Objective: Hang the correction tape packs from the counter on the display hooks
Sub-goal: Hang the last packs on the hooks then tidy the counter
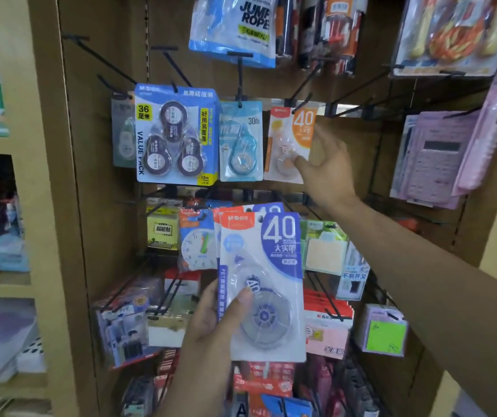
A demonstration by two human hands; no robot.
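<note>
Head view: right hand [325,167], fingers spread, touches the orange-and-white carded correction tape pack [291,145] hanging on its black wire hook [301,100]. Below that hook, left hand [211,320] pinches stacked blue-and-white packs [268,281]; hanging is midway, next one needs threading

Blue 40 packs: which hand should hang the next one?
Right. The right hand is up at the hook row, fingers open against the orange 40 pack. The left hand is low, gripping the blue 40 packs.
</note>
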